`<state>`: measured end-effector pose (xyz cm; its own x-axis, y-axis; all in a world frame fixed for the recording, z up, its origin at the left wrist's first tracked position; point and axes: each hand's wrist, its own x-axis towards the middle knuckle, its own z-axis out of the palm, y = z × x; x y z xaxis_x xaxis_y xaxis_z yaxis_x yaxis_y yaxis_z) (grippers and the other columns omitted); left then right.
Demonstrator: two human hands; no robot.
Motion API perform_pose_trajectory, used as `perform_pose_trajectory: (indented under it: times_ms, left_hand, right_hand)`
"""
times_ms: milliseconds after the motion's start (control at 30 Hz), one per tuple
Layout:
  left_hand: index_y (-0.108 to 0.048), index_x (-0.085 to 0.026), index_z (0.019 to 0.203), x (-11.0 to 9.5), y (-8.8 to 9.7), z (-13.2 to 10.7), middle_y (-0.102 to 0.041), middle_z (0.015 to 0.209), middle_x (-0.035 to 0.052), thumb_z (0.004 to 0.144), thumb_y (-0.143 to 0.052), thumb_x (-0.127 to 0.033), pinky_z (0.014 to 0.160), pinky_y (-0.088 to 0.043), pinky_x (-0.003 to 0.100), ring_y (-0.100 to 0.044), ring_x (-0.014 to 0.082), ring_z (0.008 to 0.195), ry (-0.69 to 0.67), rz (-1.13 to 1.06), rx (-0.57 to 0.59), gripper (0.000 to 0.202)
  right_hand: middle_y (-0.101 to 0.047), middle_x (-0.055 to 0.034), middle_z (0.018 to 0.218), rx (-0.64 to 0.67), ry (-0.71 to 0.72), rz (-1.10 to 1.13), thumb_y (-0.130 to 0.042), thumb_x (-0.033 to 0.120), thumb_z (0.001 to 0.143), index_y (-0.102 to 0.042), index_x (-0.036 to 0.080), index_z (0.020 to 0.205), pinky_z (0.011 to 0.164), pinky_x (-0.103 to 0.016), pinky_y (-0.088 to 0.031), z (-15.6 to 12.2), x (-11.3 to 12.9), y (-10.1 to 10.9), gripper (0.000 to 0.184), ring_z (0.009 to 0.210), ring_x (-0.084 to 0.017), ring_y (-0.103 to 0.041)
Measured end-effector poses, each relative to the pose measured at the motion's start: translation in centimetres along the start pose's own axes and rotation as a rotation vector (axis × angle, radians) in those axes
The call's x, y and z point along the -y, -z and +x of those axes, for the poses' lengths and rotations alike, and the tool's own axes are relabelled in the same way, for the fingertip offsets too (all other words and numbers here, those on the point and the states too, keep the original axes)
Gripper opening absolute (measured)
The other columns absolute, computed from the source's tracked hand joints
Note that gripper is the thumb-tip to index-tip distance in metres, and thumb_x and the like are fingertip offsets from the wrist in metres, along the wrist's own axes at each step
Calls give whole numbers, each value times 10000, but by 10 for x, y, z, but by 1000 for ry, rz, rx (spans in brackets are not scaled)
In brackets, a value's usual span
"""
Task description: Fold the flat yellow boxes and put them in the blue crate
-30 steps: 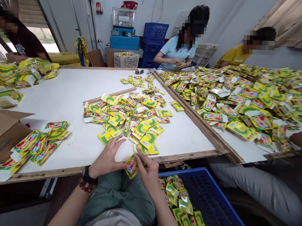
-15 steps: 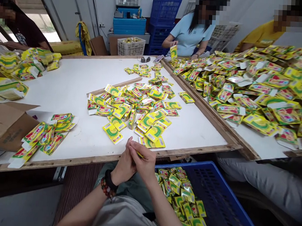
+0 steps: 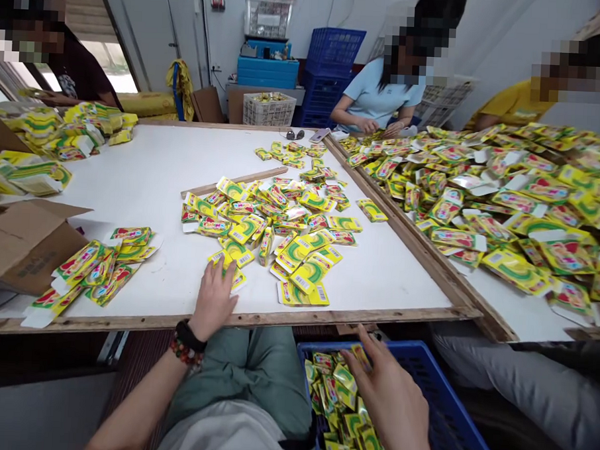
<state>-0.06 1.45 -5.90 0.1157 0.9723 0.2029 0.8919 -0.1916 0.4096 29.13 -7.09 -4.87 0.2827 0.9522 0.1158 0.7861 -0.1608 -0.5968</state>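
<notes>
My left hand point(image 3: 214, 297) lies flat with fingers stretched out on a flat yellow-green carton point(image 3: 227, 260) at the near edge of the white table point(image 3: 147, 178). A loose pile of the same flat cartons point(image 3: 275, 220) spreads just beyond it. My right hand point(image 3: 387, 394) hangs over the blue crate point(image 3: 435, 417) beside my knee, fingers pinched at a folded yellow carton point(image 3: 360, 355) at the top of the folded cartons point(image 3: 339, 406) in the crate.
A stack of flat cartons point(image 3: 92, 269) and a brown cardboard box point(image 3: 23, 243) lie at the left. The adjoining table point(image 3: 520, 307) on the right is heaped with cartons. Three other people work around the tables. A seated person's grey-trousered legs point(image 3: 522, 380) are close on my right.
My hands, joined over my lap on one carton, have separated. The left went forward onto the table's cartons; the right swung down to the blue crate with the folded carton.
</notes>
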Motion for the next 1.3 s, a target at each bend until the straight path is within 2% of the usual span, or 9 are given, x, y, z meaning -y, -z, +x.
perform_pose_trajectory:
  times_ms: [133, 300, 400, 500, 633, 767, 1033, 1233, 1300]
  left_hand:
    - [-667, -163, 1028, 5, 25, 12, -667, 1133, 119, 880, -464, -154, 1039, -394, 471, -535, 301, 1185, 26, 66, 102, 251]
    - [-664, -186, 930, -29, 47, 2, -705, 939, 63, 964, -380, -328, 886, -478, 368, -627, 229, 968, -153, -432, 106, 319]
    - [-547, -169, 1168, -44, 23, -7, -646, 1099, 96, 944, -432, -378, 852, -490, 331, -624, 207, 972, -17, -748, 22, 327]
    - [-305, -176, 1379, -49, -10, -13, -506, 1327, 138, 833, -612, -385, 967, -452, 368, -532, 247, 1189, 69, -913, -28, 661]
    - [-314, -172, 1349, -55, -29, -17, -528, 1293, 143, 761, -647, -321, 994, -434, 434, -528, 280, 1186, 68, -787, -13, 692]
    - [-202, -173, 1398, -63, -38, -20, -518, 1305, 169, 669, -698, -270, 930, -478, 454, -566, 309, 1145, 68, -602, -56, 888]
    - [-370, -217, 1172, -55, -64, -31, -569, 1134, 107, 700, -606, -221, 793, -539, 388, -629, 257, 1014, -188, -423, -430, 528]
    - [-246, -196, 1251, -65, -44, -25, -418, 1354, 195, 709, -631, -242, 925, -492, 436, -522, 278, 1208, -191, -616, -302, 666]
    - [-275, -193, 1251, -67, -41, -24, -527, 1235, 157, 701, -640, -262, 847, -522, 410, -600, 266, 1081, -124, -617, -186, 664]
  right_hand:
    - [-603, -139, 1305, 138, 236, 189, -570, 379, 827, -638, 211, 1235, 1070, -535, -358, 15, 23, -19, 447, 1264, -330, -505]
    - [-600, -105, 1315, 467, 423, 654, -673, 305, 792, -466, 213, 1392, 1006, -428, -442, 36, 96, -68, 641, 1209, -285, -552]
    - [-720, -54, 1057, 553, 354, 816, -632, 276, 818, -577, 209, 1277, 863, -377, -520, 37, 109, -87, 468, 957, -248, -660]
    - [-664, -62, 1189, 451, 243, 992, -606, 237, 811, -544, 222, 1300, 979, -385, -451, 32, 101, -94, 493, 1079, -233, -606]
    - [-593, -50, 1315, 616, 139, 1242, -669, 312, 739, -519, 253, 1333, 1106, -403, -314, 25, 85, -86, 616, 1276, -246, -477]
    - [-615, -59, 1298, 635, -116, 1497, -564, 522, 819, -615, 248, 1241, 1062, -428, -379, 28, 88, -77, 505, 1244, -263, -519]
    - [-725, -65, 1108, 504, -243, 1338, -746, 446, 713, -701, 217, 1132, 965, -433, -480, 34, 105, -69, 479, 1054, -273, -649]
    - [-748, -48, 1023, 447, 71, 1051, -729, 357, 735, -762, 252, 978, 897, -443, -535, 29, 105, -52, 267, 956, -280, -702]
    - [-759, -51, 962, 368, 112, 978, -719, 317, 737, -774, 243, 931, 863, -437, -555, 30, 105, -52, 215, 893, -278, -721]
